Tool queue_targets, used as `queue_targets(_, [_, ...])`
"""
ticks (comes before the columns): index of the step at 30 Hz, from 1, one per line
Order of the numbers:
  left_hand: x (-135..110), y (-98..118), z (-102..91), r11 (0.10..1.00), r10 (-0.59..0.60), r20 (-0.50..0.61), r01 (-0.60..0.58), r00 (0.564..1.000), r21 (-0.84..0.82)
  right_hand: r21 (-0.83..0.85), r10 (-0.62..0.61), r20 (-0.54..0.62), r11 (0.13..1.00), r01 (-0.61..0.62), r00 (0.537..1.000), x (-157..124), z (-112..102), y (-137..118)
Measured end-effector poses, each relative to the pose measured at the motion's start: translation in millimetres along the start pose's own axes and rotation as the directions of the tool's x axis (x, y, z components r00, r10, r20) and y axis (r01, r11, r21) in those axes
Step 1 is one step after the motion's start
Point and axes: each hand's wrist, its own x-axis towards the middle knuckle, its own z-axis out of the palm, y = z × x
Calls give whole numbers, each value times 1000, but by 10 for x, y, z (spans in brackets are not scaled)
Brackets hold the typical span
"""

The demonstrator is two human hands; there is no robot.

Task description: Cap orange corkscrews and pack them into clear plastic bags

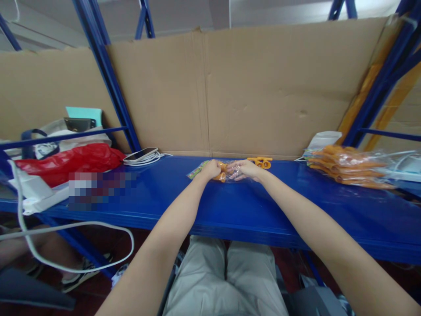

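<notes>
A clear plastic bag (222, 177) with orange plastic parts inside lies on the blue shelf top, between my two hands. My left hand (210, 169) is closed on the bag's left end, where a colourful printed label (196, 170) shows. My right hand (244, 169) has its fingers bent around the bag's right end, gripping the clear film. Just behind my right hand lies a loose orange plastic piece (261, 163) with round rings. The exact kind of the orange parts is too small to make out.
Several filled bags of orange parts (348, 164) are stacked at the right. On the left are a phone (142, 153), a coiled white cable (144, 160), a red plastic bag (79, 162) and a white power strip (46, 197). A cardboard panel (263, 92) stands behind.
</notes>
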Motion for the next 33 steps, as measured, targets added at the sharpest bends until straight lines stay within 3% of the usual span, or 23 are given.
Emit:
queue_targets(7, [-10, 20, -11, 997, -46, -13, 47, 999, 63, 259, -55, -28, 964, 61, 998, 49, -181, -87])
queue_targets(10, [-8, 20, -20, 994, -84, -13, 85, 996, 63, 292, -108, -238, 940, 177, 965, 128, -347, -76])
queue_targets(11, [-5, 15, -23, 993, -99, -14, 99, 995, 63, 226, -118, -351, 952, 207, 929, 158, -418, -48])
queue_targets(13, [7, -8, -31, 991, -120, -20, 121, 993, 58, -75, -196, -548, 980, 185, 814, 211, -575, 51])
queue_targets(14, [14, -27, -34, 990, -126, -23, 127, 992, 55, -293, -292, -591, 946, 137, 752, 230, -655, 120])
queue_targets(15, [22, -50, -38, 990, -132, -26, 133, 991, 55, -500, -383, -562, 863, 68, 733, 243, -731, 195])
queue_targets(16, [30, -77, -41, 989, -139, -29, 141, 990, 56, -653, -433, -513, 757, -9, 741, 249, -800, 272])
queue_targets(17, [37, -107, -44, 987, -146, -32, 147, 989, 58, -748, -419, -459, 658, -86, 784, 250, -858, 343])
queue_targets(18, [44, -137, -47, 986, -153, -34, 155, 988, 60, -805, -365, -400, 579, -131, 841, 248, -906, 404])
queue_targets(20, [50, -193, -55, 984, -163, -42, 165, 986, 63, -880, -281, -308, 447, -159, 909, 238, -964, 474])
queue_targets(24, [37, -249, -80, 984, -161, -59, 164, 985, 62, -944, -240, -264, 264, -199, 934, 222, -976, 416])
queue_targets(28, [12, -236, -113, 986, -142, -71, 147, 987, 78, -941, -202, -316, 189, -280, 927, 212, -971, 295])
queue_targets(33, [3, -214, -111, 987, -121, -64, 127, 991, 100, -936, -154, -310, 225, -272, 938, 191, -1025, 272])
